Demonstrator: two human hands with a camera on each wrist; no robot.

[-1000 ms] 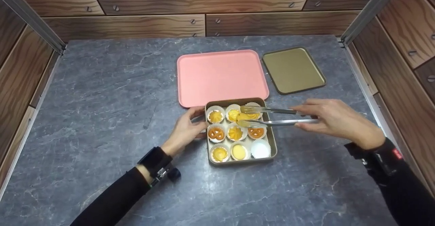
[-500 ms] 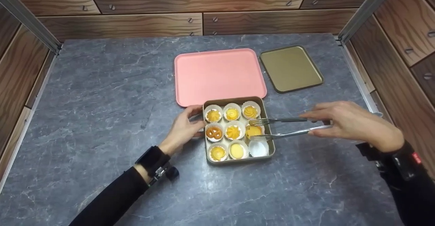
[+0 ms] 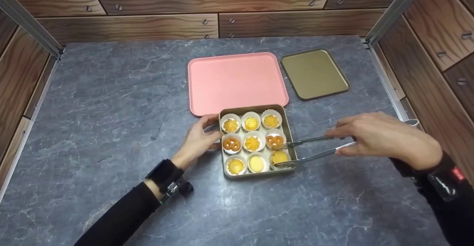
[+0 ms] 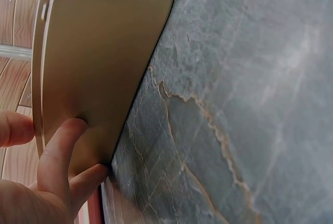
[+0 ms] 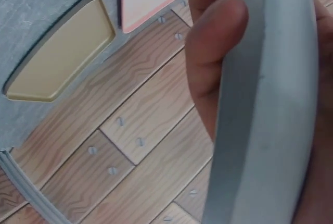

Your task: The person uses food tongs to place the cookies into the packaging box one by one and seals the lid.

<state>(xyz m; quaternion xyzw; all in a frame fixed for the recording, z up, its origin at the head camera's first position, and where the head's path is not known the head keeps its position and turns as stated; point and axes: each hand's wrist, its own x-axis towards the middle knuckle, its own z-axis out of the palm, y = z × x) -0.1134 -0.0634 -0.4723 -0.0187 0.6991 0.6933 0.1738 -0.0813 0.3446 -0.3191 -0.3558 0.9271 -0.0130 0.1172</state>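
Note:
A gold tin (image 3: 240,176) of pastries in white paper cups stands before me. My right hand (image 3: 389,137) holds metal tongs (image 3: 313,158) from the right; their handle (image 5: 265,104) fills much of the right wrist view. The tong tips are at a round, yellow, dark-specked cookie (image 3: 279,158) in the front right cup. Whether they still pinch it cannot be told. Just behind is a pretzel-shaped cookie (image 3: 274,141). My left hand (image 3: 198,142) rests its fingertips against the tin's left side; in the left wrist view they press the outer wall (image 4: 104,52).
Behind the tin lies a pink tray (image 3: 237,83), close to the tin's back edge. To its right is a flat gold lid (image 3: 314,74). Wood-patterned panels (image 3: 126,27) enclose the grey marbled tabletop (image 3: 111,109) at the back and sides.
My right hand has brought the tongs and cookie from the tin's back right toward me, over the pretzel-shaped cookie, into the bare front right cup. My left hand has stayed at the tin.

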